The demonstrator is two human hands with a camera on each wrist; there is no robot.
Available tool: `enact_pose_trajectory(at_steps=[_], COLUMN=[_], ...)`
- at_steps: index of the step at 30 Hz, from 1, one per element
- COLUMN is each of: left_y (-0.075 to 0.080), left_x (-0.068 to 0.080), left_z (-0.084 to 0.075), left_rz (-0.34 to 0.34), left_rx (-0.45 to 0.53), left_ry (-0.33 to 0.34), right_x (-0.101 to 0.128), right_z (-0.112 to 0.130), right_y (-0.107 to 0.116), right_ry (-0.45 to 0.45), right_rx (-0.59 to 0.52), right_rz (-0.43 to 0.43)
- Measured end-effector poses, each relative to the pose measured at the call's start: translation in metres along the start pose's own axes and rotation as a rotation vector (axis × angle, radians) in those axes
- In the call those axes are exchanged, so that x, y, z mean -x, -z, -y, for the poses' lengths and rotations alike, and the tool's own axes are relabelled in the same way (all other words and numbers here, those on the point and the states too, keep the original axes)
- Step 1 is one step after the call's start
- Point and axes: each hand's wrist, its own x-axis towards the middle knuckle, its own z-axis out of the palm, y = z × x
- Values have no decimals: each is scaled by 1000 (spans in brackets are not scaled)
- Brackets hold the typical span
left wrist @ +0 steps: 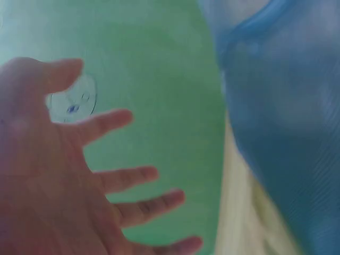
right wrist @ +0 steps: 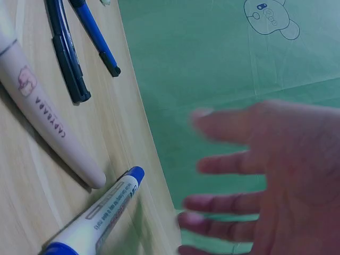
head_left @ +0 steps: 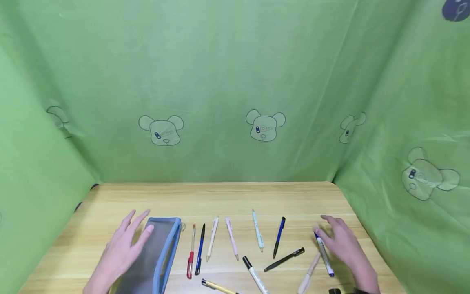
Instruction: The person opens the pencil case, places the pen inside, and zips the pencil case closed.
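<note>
My left hand point(head_left: 123, 250) hovers at the left edge of a mesh zip pouch point(head_left: 153, 249) with blue trim, its fingers spread and nothing in them. In the left wrist view that pouch point(left wrist: 289, 111) looms large beside the outstretched fingers point(left wrist: 151, 207). Over on the right, my right hand point(head_left: 343, 243) is held above a white marker point(head_left: 325, 258) with blue ends, fingers extended and holding nothing. The right wrist view shows this marker point(right wrist: 101, 215) lying on the table, apart from the hand, near a pale pink pen point(right wrist: 50, 114) printed "CAPYBARA".
Between the hands lie several pens: a red one point(head_left: 191, 255), a blue one point(head_left: 200, 249), a lilac one point(head_left: 232, 239), a light blue one point(head_left: 258, 230) and a black one point(head_left: 284, 260). A black-capped marker point(head_left: 256, 275) lies nearer. Green cloth point(head_left: 216, 81) encloses the wooden table point(head_left: 220, 198).
</note>
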Motion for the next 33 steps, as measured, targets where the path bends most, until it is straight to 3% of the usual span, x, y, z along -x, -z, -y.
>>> enact_pose_trajectory(at_steps=[3,9,14,20,26,33], left_y=[-10,-14,-18,-21,-24,-25], left_x=[3,3,-3,-8,-6,-7], left_z=[-3,1,0,-9,-14,-17], left_rz=[39,97,218,335,379,368], left_rx=[-43,-69,-86,-67,-48,-66], left_ry=[19,30,43,94,96,94], right_x=[1,-4,-4,6,9,4], right_z=[-4,-2,-1,-2,-4,-4], right_y=[3,3,-1,-5,-8,-9], right_ry=[-38,-109,-180,-228,-257,-261], right_rx=[17,11,-19,-19,-40,-61], right_rz=[78,174,255,282,284,279])
